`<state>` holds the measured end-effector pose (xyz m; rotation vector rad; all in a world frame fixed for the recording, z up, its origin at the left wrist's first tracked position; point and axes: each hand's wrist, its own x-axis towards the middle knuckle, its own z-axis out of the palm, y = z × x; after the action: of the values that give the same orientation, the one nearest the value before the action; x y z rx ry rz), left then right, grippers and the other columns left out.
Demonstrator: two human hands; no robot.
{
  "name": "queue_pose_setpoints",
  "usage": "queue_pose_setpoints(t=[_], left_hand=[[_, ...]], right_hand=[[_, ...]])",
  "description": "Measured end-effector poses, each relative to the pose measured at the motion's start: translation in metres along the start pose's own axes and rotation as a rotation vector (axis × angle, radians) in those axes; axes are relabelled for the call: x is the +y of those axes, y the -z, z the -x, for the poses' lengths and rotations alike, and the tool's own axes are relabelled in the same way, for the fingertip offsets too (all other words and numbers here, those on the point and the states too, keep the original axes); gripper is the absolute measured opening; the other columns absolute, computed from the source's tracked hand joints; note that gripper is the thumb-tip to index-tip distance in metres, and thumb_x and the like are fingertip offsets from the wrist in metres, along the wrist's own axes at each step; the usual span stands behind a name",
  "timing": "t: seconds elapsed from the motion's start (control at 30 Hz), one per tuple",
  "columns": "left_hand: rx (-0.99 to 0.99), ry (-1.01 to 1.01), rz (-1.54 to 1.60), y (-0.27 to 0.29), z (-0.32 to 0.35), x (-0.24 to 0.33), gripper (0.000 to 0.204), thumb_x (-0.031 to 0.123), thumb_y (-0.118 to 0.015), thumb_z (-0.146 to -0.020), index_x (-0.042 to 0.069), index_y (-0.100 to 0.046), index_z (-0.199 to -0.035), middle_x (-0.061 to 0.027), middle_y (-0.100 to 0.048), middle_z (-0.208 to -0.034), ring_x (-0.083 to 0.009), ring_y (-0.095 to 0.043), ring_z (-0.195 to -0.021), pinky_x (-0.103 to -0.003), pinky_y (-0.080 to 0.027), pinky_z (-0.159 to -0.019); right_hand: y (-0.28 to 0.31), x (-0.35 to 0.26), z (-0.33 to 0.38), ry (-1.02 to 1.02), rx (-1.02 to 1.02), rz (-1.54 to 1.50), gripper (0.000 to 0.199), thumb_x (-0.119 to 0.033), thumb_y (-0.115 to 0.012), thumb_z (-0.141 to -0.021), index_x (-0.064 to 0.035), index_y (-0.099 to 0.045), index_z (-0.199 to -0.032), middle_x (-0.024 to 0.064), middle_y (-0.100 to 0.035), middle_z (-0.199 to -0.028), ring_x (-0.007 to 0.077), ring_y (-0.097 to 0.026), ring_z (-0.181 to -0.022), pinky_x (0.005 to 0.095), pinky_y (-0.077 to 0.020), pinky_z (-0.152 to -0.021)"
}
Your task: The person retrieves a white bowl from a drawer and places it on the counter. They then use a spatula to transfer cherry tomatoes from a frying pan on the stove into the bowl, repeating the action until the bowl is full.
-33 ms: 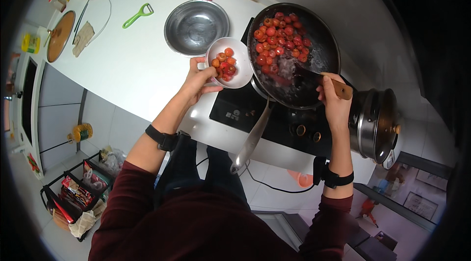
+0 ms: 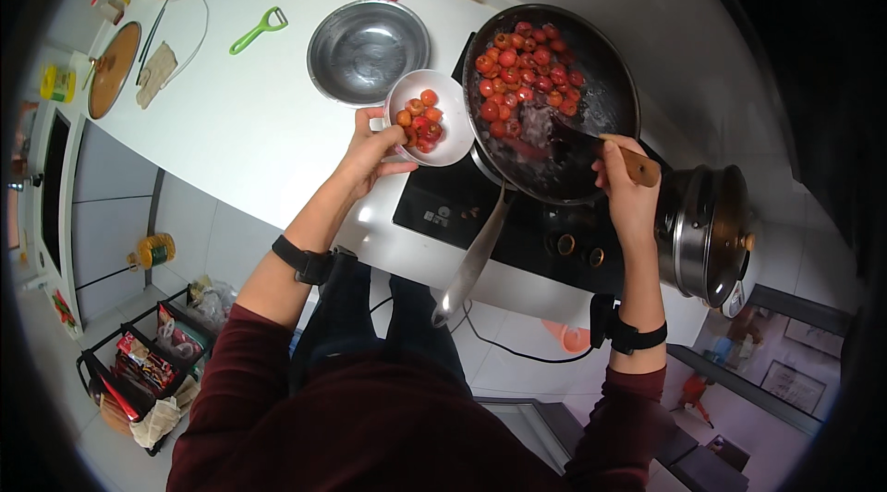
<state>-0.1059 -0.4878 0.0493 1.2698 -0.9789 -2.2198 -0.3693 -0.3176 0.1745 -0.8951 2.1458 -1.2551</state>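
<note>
My left hand (image 2: 372, 150) grips a small white bowl (image 2: 455, 127) by its near left side, thumb over the rim. Several round red fruits, like hawthorns (image 2: 427, 129), lie in it. The bowl is beside the left rim of a dark frying pan (image 2: 601, 58) on the stove. More of these red fruits (image 2: 528, 67) crowd the pan's far left part, in bubbling liquid. My right hand (image 2: 628, 180) is closed round the wooden handle of a spatula (image 2: 640, 168). Its dark lower end goes into the liquid, where its tip is hidden.
A metal basin (image 2: 370, 44) stands just beyond the white bowl. Leftward on the white counter lie a green peeler (image 2: 260, 30) and a brown lid (image 2: 116, 70). A lidded steel pot (image 2: 707, 233) stands right of the pan. The pan's handle (image 2: 473, 261) juts toward me over the counter edge.
</note>
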Motion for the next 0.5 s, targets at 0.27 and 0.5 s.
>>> queue_pose_setpoints(t=[0.27,0.5], left_hand=[[0.019,-0.048,-0.002,-0.002,0.004,-0.002,0.059,0.008,-0.058,-0.078,0.014,-0.025,-0.127,-0.0187,-0.043,-0.117,-0.0347,-0.058,-0.107,-0.037,-0.064,-0.072],[0.055,-0.063,0.049,-0.007,0.006,-0.005,0.061,0.006,-0.06,-0.076,0.011,-0.025,-0.126,-0.0181,-0.047,-0.11,-0.029,-0.061,-0.098,-0.036,-0.064,-0.067]], right_hand=[[0.009,-0.003,-0.012,0.029,-0.151,0.039,0.02,-0.021,-0.058,-0.096,-0.0048,-0.065,-0.105,0.0009,-0.061,-0.074,0.0044,-0.052,-0.06,0.0181,-0.0386,-0.052],[0.016,-0.009,-0.018,-0.03,-0.187,-0.094,0.019,-0.021,-0.057,-0.096,-0.0044,-0.065,-0.103,0.0005,-0.061,-0.072,0.004,-0.051,-0.058,0.0186,-0.0378,-0.051]])
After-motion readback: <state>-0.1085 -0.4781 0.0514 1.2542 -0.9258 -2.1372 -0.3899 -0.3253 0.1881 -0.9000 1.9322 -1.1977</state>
